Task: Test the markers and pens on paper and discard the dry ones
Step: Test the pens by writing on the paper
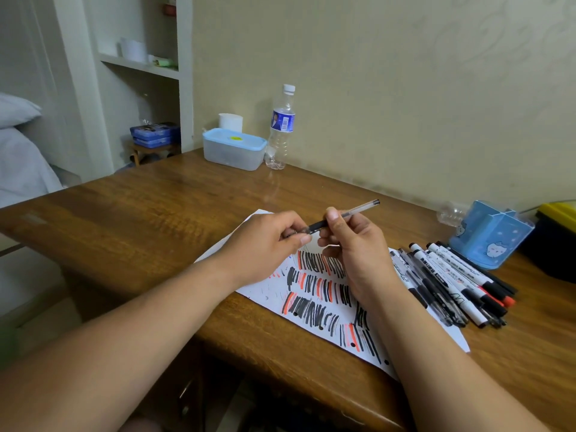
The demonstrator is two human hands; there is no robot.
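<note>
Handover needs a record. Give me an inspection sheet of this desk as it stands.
Surface: wooden desk; paper covered in black and red test strokes.
Job's things: pen held above the paper; pile of pens and markers at the paper's right edge.
Clutter: blue holder, bottle, blue-lidded tub, white cup, yellow-lidded box.
Hands: left hand pinches the pen's tip end; right hand grips its barrel.
Cables: nothing clearly seen.
Surroundings: plain wall behind; shelves and bed at left.
</note>
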